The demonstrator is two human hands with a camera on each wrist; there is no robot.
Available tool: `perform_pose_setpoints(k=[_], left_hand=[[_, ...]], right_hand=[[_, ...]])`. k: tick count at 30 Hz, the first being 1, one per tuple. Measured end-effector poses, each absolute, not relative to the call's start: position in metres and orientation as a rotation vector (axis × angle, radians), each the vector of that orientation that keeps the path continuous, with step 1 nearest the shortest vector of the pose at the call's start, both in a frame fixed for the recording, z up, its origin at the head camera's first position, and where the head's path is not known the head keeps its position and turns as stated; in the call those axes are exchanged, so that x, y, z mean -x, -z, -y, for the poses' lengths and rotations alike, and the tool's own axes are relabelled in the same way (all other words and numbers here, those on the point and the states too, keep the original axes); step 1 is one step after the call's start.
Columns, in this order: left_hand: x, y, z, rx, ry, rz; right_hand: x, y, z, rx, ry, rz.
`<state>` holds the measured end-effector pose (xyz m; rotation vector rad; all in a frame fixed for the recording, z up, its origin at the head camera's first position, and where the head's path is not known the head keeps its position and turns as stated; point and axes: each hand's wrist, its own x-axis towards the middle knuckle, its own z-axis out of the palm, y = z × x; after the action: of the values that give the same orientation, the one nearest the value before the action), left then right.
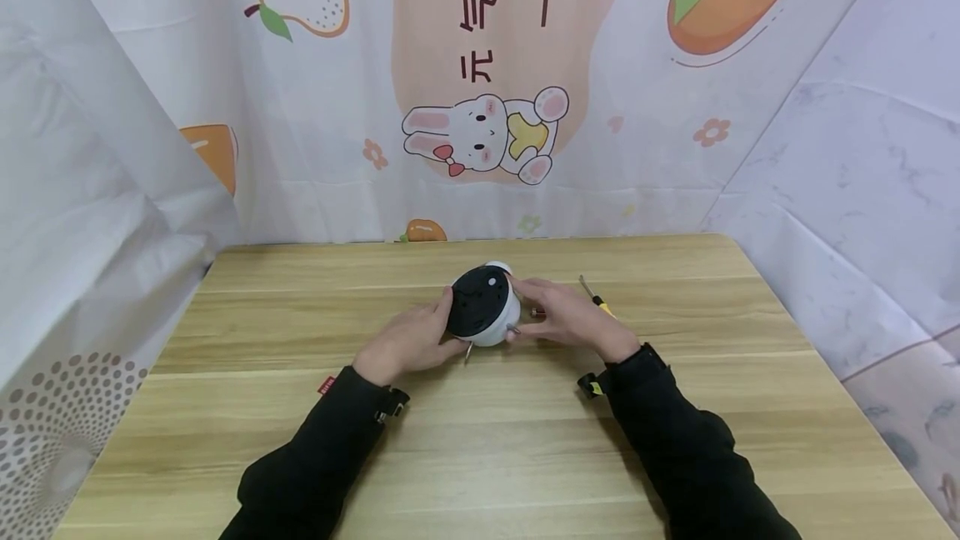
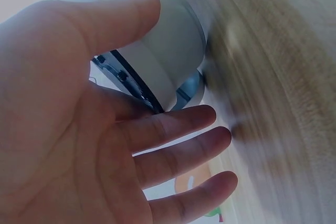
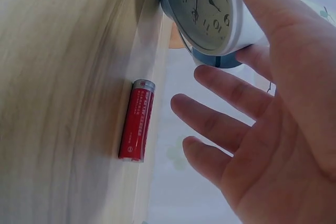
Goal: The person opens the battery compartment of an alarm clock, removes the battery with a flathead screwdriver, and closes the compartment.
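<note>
A white alarm clock [image 1: 480,307] with a black back is tilted on the table, its back towards the head camera. Its numbered dial [image 3: 202,6] shows in the right wrist view. My left hand [image 1: 408,342] holds the clock's left side between thumb and index finger, the other fingers spread out. From the opposite side my right hand [image 1: 564,317] grips the white casing with thumb and index finger. Short metal legs [image 1: 468,352] stick out from the casing. A red battery [image 3: 137,121] lies on the table close to my right fingertips.
Behind my right hand lies a screwdriver [image 1: 596,297] with a yellow and black handle, partly hidden. A small red tag [image 1: 326,385] sits beside my left sleeve. The wooden table [image 1: 487,457] ends at a printed curtain [image 1: 315,148] at the back.
</note>
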<state>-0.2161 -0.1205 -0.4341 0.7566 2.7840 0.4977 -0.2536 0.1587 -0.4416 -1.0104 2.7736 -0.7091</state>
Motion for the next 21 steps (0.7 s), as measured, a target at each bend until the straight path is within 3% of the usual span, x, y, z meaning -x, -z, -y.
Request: perform_pose_setpoints(k=[21], left_hand=[[0.2145, 0.4337, 0.1193, -0.810, -0.491, -2.785]], right_hand=[[0.2490, 0.4380, -0.1521, 1.056, 0.776, -2.741]])
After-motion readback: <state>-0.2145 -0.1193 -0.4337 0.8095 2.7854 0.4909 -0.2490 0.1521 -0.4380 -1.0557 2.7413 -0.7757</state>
